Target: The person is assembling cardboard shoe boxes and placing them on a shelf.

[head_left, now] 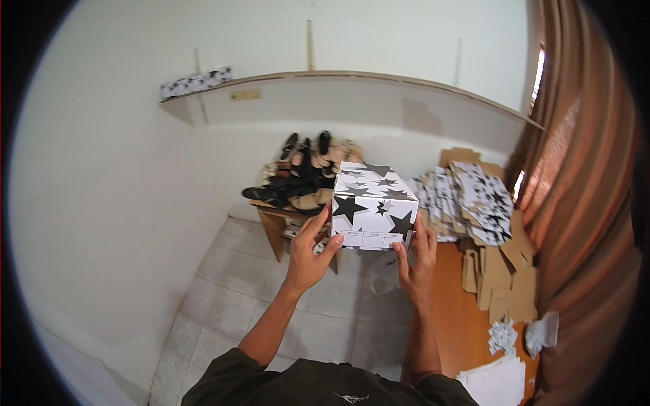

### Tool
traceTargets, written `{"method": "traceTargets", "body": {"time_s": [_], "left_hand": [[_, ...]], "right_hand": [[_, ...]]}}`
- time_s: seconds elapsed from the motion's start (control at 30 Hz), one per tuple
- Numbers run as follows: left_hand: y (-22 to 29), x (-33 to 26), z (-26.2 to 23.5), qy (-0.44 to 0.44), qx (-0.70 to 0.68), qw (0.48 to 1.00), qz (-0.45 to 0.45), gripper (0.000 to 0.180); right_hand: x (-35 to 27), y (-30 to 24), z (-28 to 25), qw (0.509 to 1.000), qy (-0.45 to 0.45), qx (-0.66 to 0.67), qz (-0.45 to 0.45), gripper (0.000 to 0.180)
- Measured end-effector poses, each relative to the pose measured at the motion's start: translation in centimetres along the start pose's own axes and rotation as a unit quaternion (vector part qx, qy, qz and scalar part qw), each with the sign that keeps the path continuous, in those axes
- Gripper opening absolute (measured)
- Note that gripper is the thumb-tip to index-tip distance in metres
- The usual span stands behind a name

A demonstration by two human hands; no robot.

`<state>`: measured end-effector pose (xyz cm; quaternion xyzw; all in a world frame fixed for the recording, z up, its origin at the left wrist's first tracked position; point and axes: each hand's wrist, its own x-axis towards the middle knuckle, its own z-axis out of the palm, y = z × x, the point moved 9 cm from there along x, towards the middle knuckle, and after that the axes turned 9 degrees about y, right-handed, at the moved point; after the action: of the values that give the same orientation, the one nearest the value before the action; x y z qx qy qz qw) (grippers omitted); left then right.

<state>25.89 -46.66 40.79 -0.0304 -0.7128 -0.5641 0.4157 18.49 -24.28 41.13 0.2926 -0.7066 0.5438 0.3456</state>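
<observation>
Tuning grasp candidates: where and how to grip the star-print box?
Probably best by its two opposite side walls, low near the front corners, coming from left and right, thumbs on the near face. It's boxy with flat faces, and the left hand and right hand hold the star-print box that way.

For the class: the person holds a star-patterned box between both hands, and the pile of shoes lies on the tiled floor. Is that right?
Not quite. The head view shows the pile of shoes on a small wooden table. The star-patterned box is indeed between the left hand and right hand.
</observation>
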Motion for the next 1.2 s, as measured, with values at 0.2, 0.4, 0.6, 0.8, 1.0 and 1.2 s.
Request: {"method": "traceTargets", "body": {"time_s": [0.2,0.4,0.6,0.8,1.0,1.2], "left_hand": [[-0.6,3.0,-16.2,0.095,0.015,0.995,0.019,0.064],[0.0,10.3,-30.4,0.18,0.111,0.976,0.052,0.056],[1.8,16.1,-37.9,0.26,0.094,0.947,0.166,0.043],[1.7,24.2,-42.7,0.273,0.216,0.901,0.259,0.029],[-1.0,34.8,-44.8,0.254,0.22,0.898,0.284,0.032],[-5.0,46.2,-48.4,0.213,0.159,0.917,0.297,0.039]], "right_hand": [[0.3,-7.9,15.5,0.995,-0.033,0.064,-0.067,0.068],[4.2,-14.7,30.3,0.986,-0.042,0.143,-0.069,0.062],[8.4,-20.2,39.7,0.976,-0.001,0.183,-0.117,0.06],[13.4,-22.4,47.6,0.957,0.071,0.199,-0.199,0.051],[21.4,-20.9,56.4,0.945,0.136,0.208,-0.214,0.052],[28.9,-19.8,64.8,0.945,0.145,0.189,-0.224,0.048]]}}
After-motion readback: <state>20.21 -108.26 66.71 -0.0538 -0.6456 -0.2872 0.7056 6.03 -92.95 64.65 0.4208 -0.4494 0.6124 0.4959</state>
